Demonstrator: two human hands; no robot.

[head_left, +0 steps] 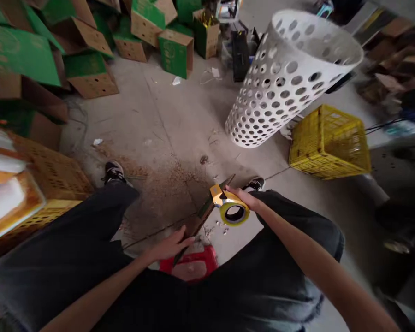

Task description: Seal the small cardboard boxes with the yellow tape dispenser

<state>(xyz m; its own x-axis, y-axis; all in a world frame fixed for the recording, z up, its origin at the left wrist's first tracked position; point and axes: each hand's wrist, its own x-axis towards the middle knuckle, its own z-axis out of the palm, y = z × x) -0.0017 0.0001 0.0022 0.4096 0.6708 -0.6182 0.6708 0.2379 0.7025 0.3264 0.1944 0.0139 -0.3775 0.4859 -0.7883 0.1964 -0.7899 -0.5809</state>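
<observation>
Across the concrete floor (159,115), green cardboard boxes (90,74) lie at 11 o'clock, a tilted white perforated bin (283,78) at 1 o'clock and a yellow crate (328,143) at 2 o'clock. Near 6 o'clock, the right hand (242,197) clenches a yellow tape dispenser (228,205); the left hand (168,244) grips a long dark blade (202,216).

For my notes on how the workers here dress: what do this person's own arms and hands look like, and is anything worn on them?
The left hand and right hand are bare, without gloves, and show no ring, watch or bracelet. The left forearm and right forearm have no sleeves over them. Below them is loose dark grey clothing.
</observation>
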